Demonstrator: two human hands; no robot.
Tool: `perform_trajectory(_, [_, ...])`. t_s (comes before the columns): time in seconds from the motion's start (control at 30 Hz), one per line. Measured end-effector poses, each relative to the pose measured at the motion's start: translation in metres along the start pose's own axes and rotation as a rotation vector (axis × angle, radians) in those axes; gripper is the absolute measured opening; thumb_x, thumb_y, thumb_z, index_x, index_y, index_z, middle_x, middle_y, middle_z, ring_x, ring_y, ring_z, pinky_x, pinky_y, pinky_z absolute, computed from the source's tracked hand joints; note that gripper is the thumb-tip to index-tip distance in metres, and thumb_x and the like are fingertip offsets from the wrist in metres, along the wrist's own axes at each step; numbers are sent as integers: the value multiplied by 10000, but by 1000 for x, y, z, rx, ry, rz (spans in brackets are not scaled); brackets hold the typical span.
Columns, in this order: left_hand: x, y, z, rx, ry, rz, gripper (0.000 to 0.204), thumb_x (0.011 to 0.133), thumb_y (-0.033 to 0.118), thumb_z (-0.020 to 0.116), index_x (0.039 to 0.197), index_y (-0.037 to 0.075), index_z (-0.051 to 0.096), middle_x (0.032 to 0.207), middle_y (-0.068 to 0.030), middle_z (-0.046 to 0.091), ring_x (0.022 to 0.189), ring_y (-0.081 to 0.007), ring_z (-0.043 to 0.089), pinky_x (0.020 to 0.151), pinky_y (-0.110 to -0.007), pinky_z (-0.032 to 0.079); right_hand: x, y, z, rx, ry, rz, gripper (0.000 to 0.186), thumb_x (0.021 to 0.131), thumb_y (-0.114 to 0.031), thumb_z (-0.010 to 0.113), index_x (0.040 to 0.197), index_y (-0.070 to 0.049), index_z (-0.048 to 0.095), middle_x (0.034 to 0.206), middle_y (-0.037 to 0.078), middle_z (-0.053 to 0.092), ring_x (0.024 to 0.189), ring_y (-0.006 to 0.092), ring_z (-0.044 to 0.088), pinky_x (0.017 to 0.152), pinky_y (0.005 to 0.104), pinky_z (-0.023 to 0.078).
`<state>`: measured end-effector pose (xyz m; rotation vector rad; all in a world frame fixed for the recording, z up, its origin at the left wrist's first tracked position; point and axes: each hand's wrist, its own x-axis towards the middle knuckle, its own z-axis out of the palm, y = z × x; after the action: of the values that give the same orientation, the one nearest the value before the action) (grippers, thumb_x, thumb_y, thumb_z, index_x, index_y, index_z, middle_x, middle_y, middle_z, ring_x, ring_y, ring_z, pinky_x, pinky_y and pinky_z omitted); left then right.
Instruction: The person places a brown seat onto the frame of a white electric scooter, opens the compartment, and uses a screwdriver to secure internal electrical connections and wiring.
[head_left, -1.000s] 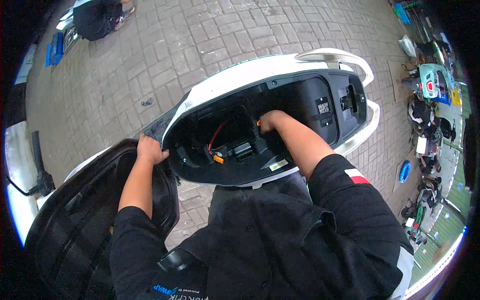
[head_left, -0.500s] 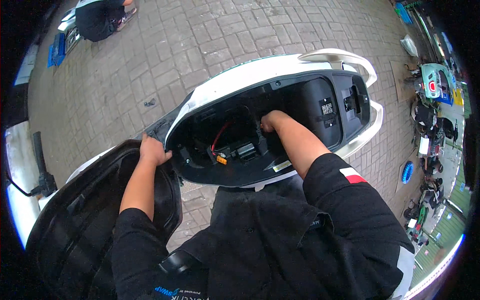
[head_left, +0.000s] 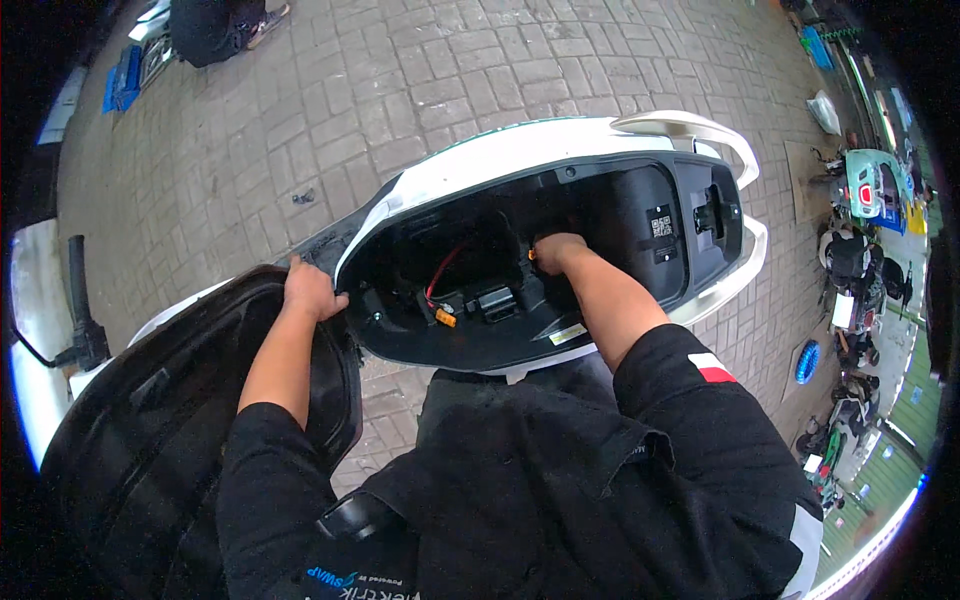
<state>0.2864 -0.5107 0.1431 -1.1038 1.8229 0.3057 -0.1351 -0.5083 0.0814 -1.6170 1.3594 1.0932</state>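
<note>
A white scooter (head_left: pixel 480 152) stands crosswise before me, its black under-seat compartment (head_left: pixel 610 290) uncovered. The dark seat (head_left: pixel 190 400) is tipped over to the left, underside up. My left hand (head_left: pixel 312 290) rests where the seat's hinge end meets the compartment's front rim, thumb and fingers apart. Deep in the compartment, my right hand (head_left: pixel 560 252) is closed, with an orange connector (head_left: pixel 532 255) showing at its fingertips; the fingers are partly hidden. A second orange connector (head_left: pixel 445 318) lies by a red cable (head_left: pixel 437 275), left of a small black box (head_left: pixel 493 303).
A pale grab rail (head_left: pixel 745 160) curves round the scooter's tail; a handlebar grip (head_left: pixel 80 290) stands at far left. Someone in dark clothes (head_left: pixel 205 30) is low down at the upper left, near a blue crate (head_left: pixel 123 80). Several scooters, one mint green (head_left: pixel 868 180), line the right side.
My right hand has shifted slightly right and down inside the compartment, and more orange shows at its fingertips. My left hand stays at the rim. The whole view has shifted slightly.
</note>
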Motion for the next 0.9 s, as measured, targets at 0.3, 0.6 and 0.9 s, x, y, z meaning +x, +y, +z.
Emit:
perform_trajectory(0.3, [-8, 0, -4, 4, -6, 0, 666, 855, 644, 472, 1002, 58, 752, 1025, -128, 723, 1050, -282, 650, 1132, -499, 251, 20, 4, -3, -15, -107, -54, 327, 840, -101, 595, 1148, -108, 703, 1236, 125, 659, 1136, 341, 632, 899, 479, 525])
perform_trajectory(0.6, [-1, 4, -9, 19, 38, 15, 672, 862, 641, 461, 1022, 54, 747, 1035, -147, 716, 1057, -287, 646, 1143, -501, 242, 61, 28, 19, -11, -149, -75, 317, 831, -92, 607, 1134, -104, 702, 1215, 141, 664, 1119, 356, 636, 892, 482, 525])
perform_trajectory(0.9, [-5, 1, -5, 13, 7, 10, 676, 857, 638, 466, 999, 41, 751, 1026, -145, 719, 1050, -291, 647, 1157, -500, 220, 6, 28, -3, 42, 139, -154, 328, 833, -141, 593, 1146, -73, 664, 1146, 189, 671, 1052, 353, 653, 856, 446, 527])
